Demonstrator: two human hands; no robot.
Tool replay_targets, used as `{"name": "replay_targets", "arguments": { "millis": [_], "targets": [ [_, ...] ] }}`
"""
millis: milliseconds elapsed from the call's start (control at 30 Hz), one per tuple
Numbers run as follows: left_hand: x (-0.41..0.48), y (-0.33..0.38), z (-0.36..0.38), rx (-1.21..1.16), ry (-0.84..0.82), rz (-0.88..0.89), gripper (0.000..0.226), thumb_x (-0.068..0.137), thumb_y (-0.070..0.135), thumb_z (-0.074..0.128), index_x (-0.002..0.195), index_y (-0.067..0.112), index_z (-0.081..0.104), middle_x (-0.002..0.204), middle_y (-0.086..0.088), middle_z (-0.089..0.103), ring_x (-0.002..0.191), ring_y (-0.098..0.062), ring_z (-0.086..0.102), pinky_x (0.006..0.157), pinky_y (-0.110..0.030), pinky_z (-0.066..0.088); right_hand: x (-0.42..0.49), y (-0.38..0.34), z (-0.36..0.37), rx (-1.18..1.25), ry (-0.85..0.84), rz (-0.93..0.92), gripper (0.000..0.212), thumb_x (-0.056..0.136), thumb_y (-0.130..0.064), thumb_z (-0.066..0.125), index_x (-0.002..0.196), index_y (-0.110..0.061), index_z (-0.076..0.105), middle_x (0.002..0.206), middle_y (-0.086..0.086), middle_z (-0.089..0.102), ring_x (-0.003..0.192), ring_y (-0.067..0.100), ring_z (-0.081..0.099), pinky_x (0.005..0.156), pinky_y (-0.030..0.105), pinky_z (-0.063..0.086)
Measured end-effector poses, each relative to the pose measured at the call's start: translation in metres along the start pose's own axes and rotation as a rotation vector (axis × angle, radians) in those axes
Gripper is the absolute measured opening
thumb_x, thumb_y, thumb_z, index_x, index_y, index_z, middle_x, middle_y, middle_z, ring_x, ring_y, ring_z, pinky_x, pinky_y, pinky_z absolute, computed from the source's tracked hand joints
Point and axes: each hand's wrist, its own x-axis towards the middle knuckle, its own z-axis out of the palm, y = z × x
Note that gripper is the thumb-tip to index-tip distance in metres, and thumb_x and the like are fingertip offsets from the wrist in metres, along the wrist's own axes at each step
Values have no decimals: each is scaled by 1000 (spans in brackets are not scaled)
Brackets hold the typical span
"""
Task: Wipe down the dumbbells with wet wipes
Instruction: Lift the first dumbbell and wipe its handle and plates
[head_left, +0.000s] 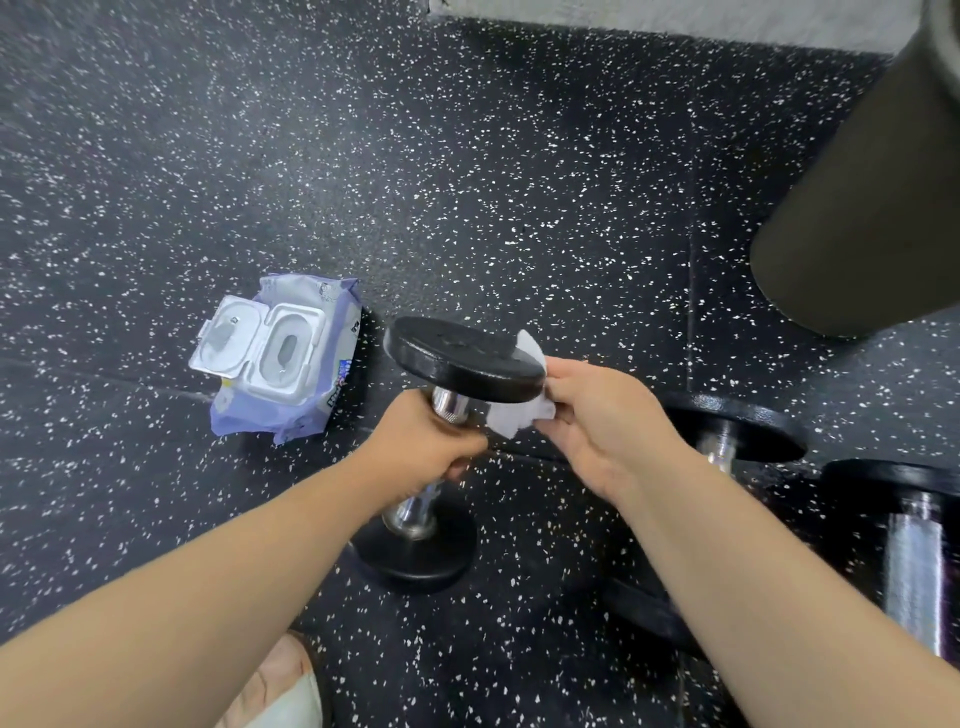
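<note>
Left hand (422, 448) wraps around the chrome handle of the dumbbell (457, 358), fingers curled tight. Right hand (605, 418) pinches a white wet wipe (511, 418) against the right rim of the dumbbell's top plate; the wipe folds over and under that edge. The dumbbell stands on end, slightly tilted, its lower plate down by the floor (467, 182), between both forearms.

The wet wipes pack (311, 384) lies on the floor just left of the dumbbell, apart from it, with its lid flipped open to the left and the dispensing slot exposed.

Two more dumbbells sit to the right: one (737, 431) just behind the right hand, another (909, 545) at the frame edge. A dark cylinder (872, 208) fills the upper right. The speckled rubber floor is open ahead and to the left, up to the wall base (675, 15).
</note>
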Motion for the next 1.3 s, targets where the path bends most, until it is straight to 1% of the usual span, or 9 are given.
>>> {"name": "replay_targets", "arguments": {
  "millis": [167,300,367,533,700,833,1000,1100,1300],
  "targets": [
    [-5,0,-3,-16,-74,88,31,66,-5,65,46,10,47,42,-6,43,35,-17,36,41,-21,32,-36,8,-7,-98,-35,-143,33,84,13,54,87,-11,75,85,7,77,78,18,73,75,29,59],
    [-6,4,2,97,-202,100,35,65,-6,60,40,15,47,39,0,44,34,-15,37,39,-19,31,-7,-1,-17,-81,-84,49,38,88,16,38,100,2,71,97,17,72,69,17,62,53,23,52],
    [-5,6,6,129,-236,75,34,62,-6,59,37,14,46,37,3,43,34,-14,36,40,-16,29,11,-9,-20,-137,-116,118,40,87,16,35,103,4,70,104,19,69,82,24,57,62,25,48],
    [-3,7,13,157,-276,30,50,64,-17,54,32,16,34,33,8,35,29,-7,29,38,-11,23,29,-34,-4,-519,-259,-37,39,83,11,44,82,-12,75,80,9,67,68,18,57,62,24,47],
    [-3,2,15,187,-300,92,36,54,0,54,39,18,28,38,12,28,36,-7,25,41,-12,21,29,-43,12,-682,-345,-202,37,86,9,46,83,-14,75,71,8,67,53,10,57,53,21,48],
    [2,-3,14,191,-311,97,32,59,3,61,51,9,31,45,5,31,43,-14,28,44,-17,24,29,-35,-10,-586,-380,-135,39,89,8,43,92,-14,75,81,9,69,69,16,58,68,26,48],
    [1,-1,14,234,-341,83,25,58,7,62,54,5,37,47,3,34,45,-14,32,44,-17,27,19,-17,-41,-410,-288,81,39,96,0,37,105,-11,74,91,10,70,78,19,53,60,27,53],
    [1,1,13,225,-318,55,27,57,7,63,57,-2,37,46,1,34,43,-15,31,42,-17,26,5,-10,-45,-246,-236,130,38,97,4,34,106,-3,70,109,19,71,89,24,60,80,39,57],
    [5,8,11,177,-272,3,45,69,-13,60,37,14,43,37,8,38,34,-10,32,40,-16,27,-31,0,-45,-317,-108,29,37,95,7,36,102,-2,71,96,14,75,91,24,69,79,33,59]
  ]
}}
